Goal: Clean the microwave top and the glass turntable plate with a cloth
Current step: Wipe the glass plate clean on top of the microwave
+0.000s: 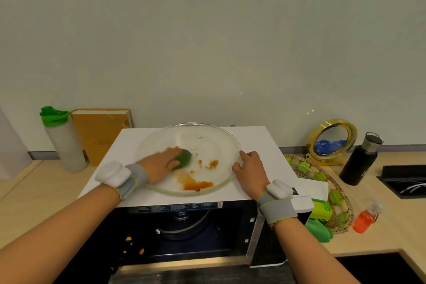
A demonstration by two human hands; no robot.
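Note:
The glass turntable plate (214,143) lies on the white microwave top (255,143). Orange-brown sauce stains (198,185) mark its near half. My left hand (161,163) presses a green cloth (183,158) flat onto the plate's left middle; the hand looks blurred. My right hand (250,168) grips the plate's right rim with fingers curled over the edge. Both wrists wear grey bands with white pads.
The microwave door hangs open below, with food crumbs (133,245) on it. A green-capped bottle (64,140) and a brown book (102,134) stand at the left. On the right are a woven tray (332,182), a gold mirror (332,140), a black flask (360,159) and an orange bottle (366,218).

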